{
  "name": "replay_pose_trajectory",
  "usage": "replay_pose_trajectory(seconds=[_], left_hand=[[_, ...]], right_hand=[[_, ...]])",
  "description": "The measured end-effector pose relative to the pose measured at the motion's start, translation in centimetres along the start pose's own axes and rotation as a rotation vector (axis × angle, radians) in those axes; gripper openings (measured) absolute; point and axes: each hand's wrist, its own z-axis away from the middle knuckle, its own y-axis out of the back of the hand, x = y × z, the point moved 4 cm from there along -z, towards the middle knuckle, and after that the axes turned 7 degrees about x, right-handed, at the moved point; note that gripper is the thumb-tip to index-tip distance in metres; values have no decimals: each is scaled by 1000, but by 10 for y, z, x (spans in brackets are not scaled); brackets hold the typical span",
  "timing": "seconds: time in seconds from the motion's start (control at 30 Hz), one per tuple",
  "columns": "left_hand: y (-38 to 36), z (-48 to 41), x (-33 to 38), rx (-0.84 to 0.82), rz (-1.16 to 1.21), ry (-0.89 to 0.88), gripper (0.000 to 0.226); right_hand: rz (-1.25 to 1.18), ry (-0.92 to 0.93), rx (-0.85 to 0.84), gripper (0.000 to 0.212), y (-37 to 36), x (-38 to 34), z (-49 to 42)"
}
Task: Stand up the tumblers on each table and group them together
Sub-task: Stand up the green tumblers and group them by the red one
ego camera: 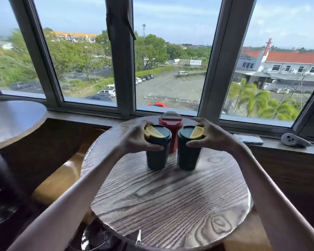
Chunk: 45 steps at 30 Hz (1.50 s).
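Two hands are at work: your left hand [136, 139] curls round the lid of the left green tumbler [157, 157], your right hand [213, 136] round the right green tumbler [188, 157]. Both stand upright, just apart, on the far part of the round wooden surface [170, 205], with the red tumbler [172, 130] upright close behind, between them.

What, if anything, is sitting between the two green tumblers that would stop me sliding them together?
Nothing visible does. The left hand grips the left green tumbler and the right hand grips the right green tumbler; only bare table lies in the gap. The red tumbler stands behind that gap, toward the window.
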Motion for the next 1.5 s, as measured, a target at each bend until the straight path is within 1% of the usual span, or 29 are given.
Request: replay_pose_trajectory(seconds=[0.07, 0.1, 0.13, 0.2, 0.23, 0.43, 0.63, 0.77, 0.9, 1.03, 1.1, 1.2, 1.23, 1.33, 1.37, 1.5], left_hand=[[-1, 0, -1, 31, 4, -27, 101], [-1, 1, -2, 47, -5, -41, 105], [-1, 1, -3, 54, -8, -29, 105], [-1, -1, -5, 78, 0, -34, 96], [0, -1, -3, 95, -12, -38, 91], [-5, 4, 9, 208, -53, -66, 87], [-7, 6, 14, 293, -56, -50, 87], [-8, 7, 14, 323, -57, -74, 87], [-8, 7, 9, 325, -25, -63, 88], [-10, 8, 7, 288, 16, -43, 87], [-11, 9, 5, 258, 37, -37, 93], [-11, 9, 3, 239, 41, -45, 108], [-11, 9, 1, 236, 42, -46, 106], [-10, 8, 1, 230, 42, -50, 90], [-10, 7, 2, 233, 45, -55, 88], [-10, 7, 2, 242, 72, -50, 97]], right_hand=[[-16, 1, -18, 124, 1, 4, 1], [-18, 11, -24, 120, 1, 1, 3], [-33, 18, -29, 114, 1, -1, 5], [-82, 25, -21, 102, -1, -3, 5], [-95, 26, -4, 99, -2, -2, 3], [-144, 30, 74, 100, -4, -1, -1], [-192, 7, 144, 104, -7, 0, -1], [-196, 10, 131, 103, -10, 0, -3], [-173, 29, 93, 104, -11, -2, -6], [-131, 49, 63, 102, -11, -5, -5], [-109, 70, 69, 102, -11, -7, -4], [-129, 84, 53, 103, -9, -7, -3], [-137, 84, 46, 103, -9, -6, -3], [-149, 90, 44, 100, -10, -6, -2], [-151, 91, 50, 99, -10, -6, -2], [-119, 98, 61, 98, -9, -7, -3]])
